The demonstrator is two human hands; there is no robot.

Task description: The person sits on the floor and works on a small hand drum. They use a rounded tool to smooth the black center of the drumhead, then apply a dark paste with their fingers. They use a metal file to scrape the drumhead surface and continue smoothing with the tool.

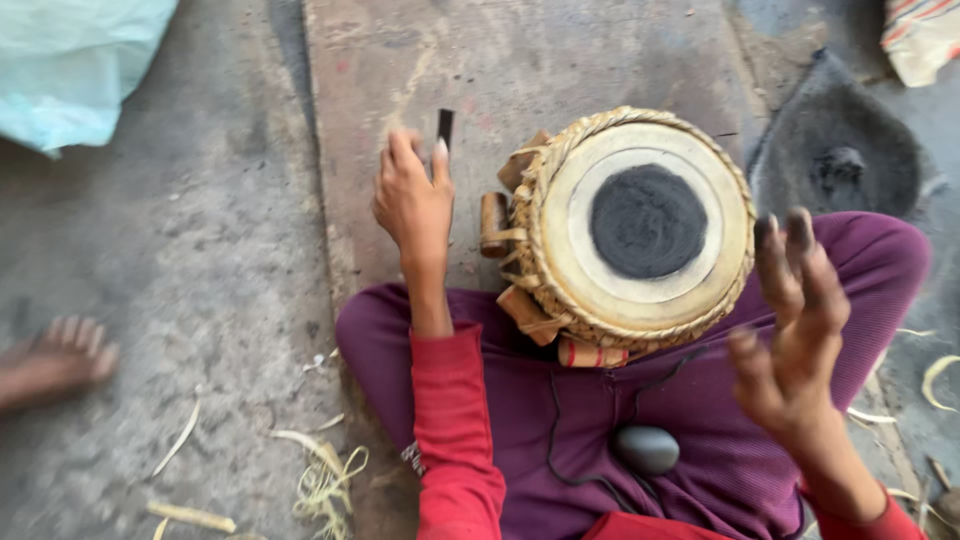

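A small hand drum (630, 235), laced with woven straps and wooden pegs, rests tilted against my purple-clad legs, its pale skin bearing a black round patch (648, 221). My left hand (413, 195) is to the left of the drum and holds a thin dark flat tool (445, 127) upright between thumb and fingers. My right hand (795, 320) hovers to the right of the drum, fingers spread and blackened at the tips, holding nothing. A smooth dark stone (646, 449) lies in my lap beside a black cord.
A wooden board (520, 60) lies under the drum. At upper right sits a grey heap of dark powder (838, 150). Another person's bare foot (55, 360) is at the left. A pale blue sack (70, 60) is at top left. Strap scraps (325, 480) litter the concrete floor.
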